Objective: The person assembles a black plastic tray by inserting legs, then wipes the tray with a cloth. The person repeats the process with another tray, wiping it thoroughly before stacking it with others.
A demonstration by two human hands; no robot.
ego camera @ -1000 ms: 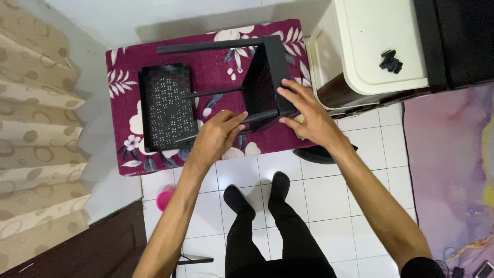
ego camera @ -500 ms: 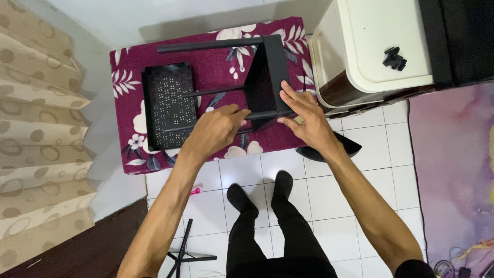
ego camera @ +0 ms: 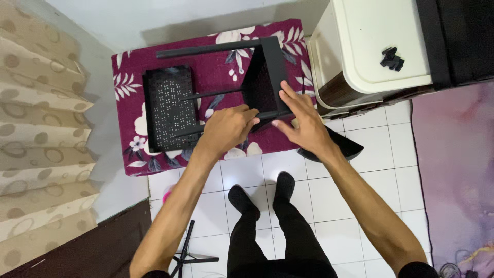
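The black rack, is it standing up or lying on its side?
On its side: the black rack lies with poles level across the flowery cloth.
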